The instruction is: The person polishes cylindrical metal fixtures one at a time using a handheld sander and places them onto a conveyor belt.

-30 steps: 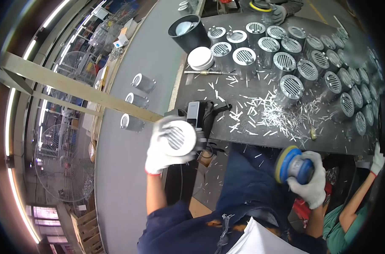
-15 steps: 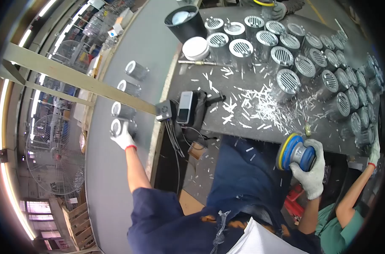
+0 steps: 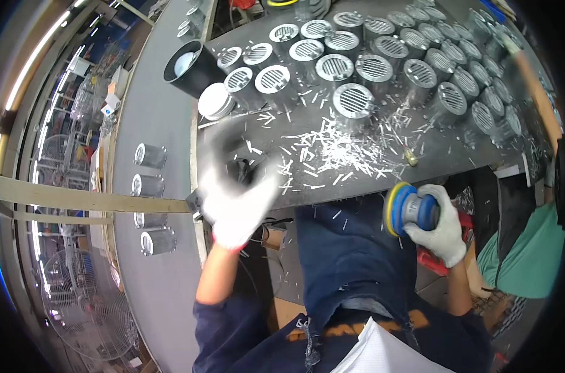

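My left hand (image 3: 239,208), in a white glove with a red cuff, is smeared by motion over the table's left edge. Its thumb and fingers look spread apart, with nothing visible between them. Gripped in my gloved right hand (image 3: 443,227) is a blue round sander (image 3: 413,210) with a yellow-rimmed pad, its pad facing left, in front of the table edge. Clear cylinders with slotted metal tops, such as the nearest one (image 3: 353,101), stand in rows on the dark table (image 3: 295,198). Small white strips (image 3: 338,152) lie heaped before them.
On the grey conveyor (image 3: 170,124) at left lie several clear cylinders (image 3: 158,241). A black bin (image 3: 184,67) and a stack of white discs (image 3: 216,101) stand at the table's left side. A beam (image 3: 89,198) crosses the conveyor. A co-worker's arm (image 3: 537,93) reaches in at right.
My left hand has let go of a cylinder on the conveyor and swung right to the table. The sander stays in my right hand. The whole view has shifted.
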`<state>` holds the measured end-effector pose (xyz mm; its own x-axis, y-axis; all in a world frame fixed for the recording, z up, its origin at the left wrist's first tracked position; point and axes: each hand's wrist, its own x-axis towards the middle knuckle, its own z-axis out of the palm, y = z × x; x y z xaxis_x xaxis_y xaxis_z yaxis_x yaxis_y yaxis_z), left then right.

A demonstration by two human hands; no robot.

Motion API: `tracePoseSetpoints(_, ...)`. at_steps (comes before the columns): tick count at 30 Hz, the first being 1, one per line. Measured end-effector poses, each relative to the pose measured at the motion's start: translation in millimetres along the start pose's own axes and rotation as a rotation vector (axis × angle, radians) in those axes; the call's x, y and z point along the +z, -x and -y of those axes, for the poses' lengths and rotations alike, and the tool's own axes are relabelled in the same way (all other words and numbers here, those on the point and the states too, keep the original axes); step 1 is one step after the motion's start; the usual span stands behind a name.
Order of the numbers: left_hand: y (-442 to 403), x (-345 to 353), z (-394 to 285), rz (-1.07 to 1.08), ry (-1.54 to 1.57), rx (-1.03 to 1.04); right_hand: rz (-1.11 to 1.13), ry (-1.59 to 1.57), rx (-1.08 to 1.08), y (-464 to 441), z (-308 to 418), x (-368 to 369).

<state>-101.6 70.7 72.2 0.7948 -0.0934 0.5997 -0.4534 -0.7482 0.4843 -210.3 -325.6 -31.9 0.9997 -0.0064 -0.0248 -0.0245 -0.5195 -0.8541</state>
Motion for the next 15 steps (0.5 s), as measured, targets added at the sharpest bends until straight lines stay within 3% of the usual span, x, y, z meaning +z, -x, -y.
tracePoseSetpoints(1, -10, 43, 0, 0.162, 0.129, -0.081, 0.017, -0.019, 0.002, -1, 7, 3)
tracePoseSetpoints(2, -15, 98, 17, 0.188, 0.281, -0.066, 0.031, -0.039, 0.003, -1, 13, 7)
tracePoseSetpoints(4, -15, 187, 41, 0.251, 0.167, -0.088, 0.038, -0.099, -0.052, 2, 15, 17)
tracePoseSetpoints(6, -23, 223, 29, 0.304, 0.434, -0.303, 0.041, -0.130, -0.069, 9, 18, 23)
tracePoseSetpoints(9, -33, 227, 15, 0.289, 0.346, -0.370, 0.062, -0.133, -0.083, 18, 16, 21)
tracePoseSetpoints(10, -38, 216, 14, 0.317, 0.304, -0.298, 0.079, -0.153, -0.055, 21, 16, 19)
tracePoseSetpoints(15, -65, 156, -20, 0.861, -0.157, 0.181, 0.026, -0.152, 0.030, 21, -10, -1)
